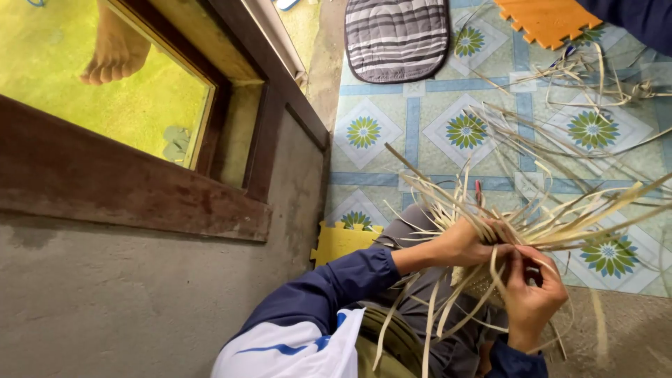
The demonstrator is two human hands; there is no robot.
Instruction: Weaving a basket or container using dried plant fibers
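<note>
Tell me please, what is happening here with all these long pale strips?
A person seated on the patterned tile floor is working a bundle of pale flat strips with both bare hands. The left hand clasps the bundle where the strips meet, and the right hand pinches single strips beside it. The loose ends fan out above the floor. More strips lie scattered farther off, near an orange foam mat and a striped cushion.
</note>
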